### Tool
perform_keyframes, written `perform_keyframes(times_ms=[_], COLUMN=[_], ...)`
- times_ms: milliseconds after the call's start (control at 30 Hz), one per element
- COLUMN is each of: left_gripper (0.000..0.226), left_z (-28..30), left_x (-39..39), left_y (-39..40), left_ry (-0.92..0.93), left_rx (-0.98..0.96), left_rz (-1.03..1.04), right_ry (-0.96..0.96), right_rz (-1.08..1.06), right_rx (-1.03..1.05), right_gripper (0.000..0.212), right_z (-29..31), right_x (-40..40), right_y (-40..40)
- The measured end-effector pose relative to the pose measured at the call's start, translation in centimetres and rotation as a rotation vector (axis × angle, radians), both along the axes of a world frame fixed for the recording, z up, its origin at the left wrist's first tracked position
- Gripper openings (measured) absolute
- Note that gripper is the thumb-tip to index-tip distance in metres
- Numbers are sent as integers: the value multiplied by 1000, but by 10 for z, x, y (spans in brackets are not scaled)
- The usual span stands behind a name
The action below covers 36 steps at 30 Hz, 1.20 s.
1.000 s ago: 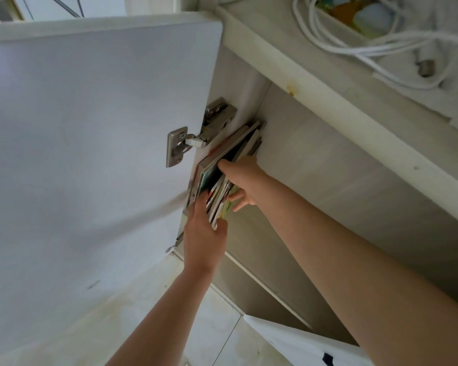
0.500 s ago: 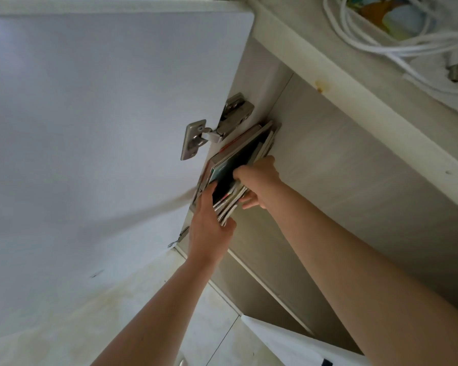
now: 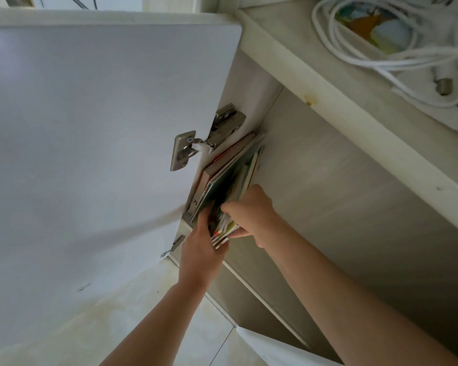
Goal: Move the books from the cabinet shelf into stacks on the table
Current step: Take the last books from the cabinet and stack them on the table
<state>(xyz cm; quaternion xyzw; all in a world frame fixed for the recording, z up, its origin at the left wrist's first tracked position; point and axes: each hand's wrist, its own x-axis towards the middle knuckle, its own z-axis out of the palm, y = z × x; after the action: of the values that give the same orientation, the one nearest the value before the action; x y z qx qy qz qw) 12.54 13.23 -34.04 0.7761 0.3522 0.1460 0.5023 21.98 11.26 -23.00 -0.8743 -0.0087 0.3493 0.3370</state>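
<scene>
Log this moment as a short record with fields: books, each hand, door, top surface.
books: a bunch standing inside the cabinet against its left wall, by the hinge
left hand: gripping the near edges of the books
right hand: closed on the books from the right
door: swung open
top surface: coiled white cable lying on it
</scene>
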Motion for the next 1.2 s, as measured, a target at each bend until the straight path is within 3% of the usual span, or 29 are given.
perform_keyframes(times_ms=[100,200,367,433,567,733,833,967,1133,1200], left_gripper=[52,50,47,49,52,50,65,100,90,84], left_z=[-3,-4,-6,-7,-8,-8,-8,-1,-7,-10], left_x=[1,0,1,0,0,1,1,4,5,7], left_y=[3,6,4,4,4,-2,-4,-4,1,5], left_ry=[-27,-31,-23,-13,15,34,30,-28,13,40], left_rx=[16,36,40,52,69,64,21,-21,104,128], left_rz=[4,6,-9,2,43,159,236,175,32,36], right_ry=[108,225,48,56,70,111,110,78,162,174], right_rz=[-7,-29,-113,-160,-111,-64,-48,-43,-35,-96], right_rx=[56,106,99,123,105,121,121,86,68,83], right_gripper=[43,43,76,75,49,60,63,63,61,70], right_z=[9,19,27,27,20,10,5,1,8,13], right_x=[0,1,24,32,42,47,51,59,63,64], right_y=[2,0,17,30,42,37,31,16,18,26])
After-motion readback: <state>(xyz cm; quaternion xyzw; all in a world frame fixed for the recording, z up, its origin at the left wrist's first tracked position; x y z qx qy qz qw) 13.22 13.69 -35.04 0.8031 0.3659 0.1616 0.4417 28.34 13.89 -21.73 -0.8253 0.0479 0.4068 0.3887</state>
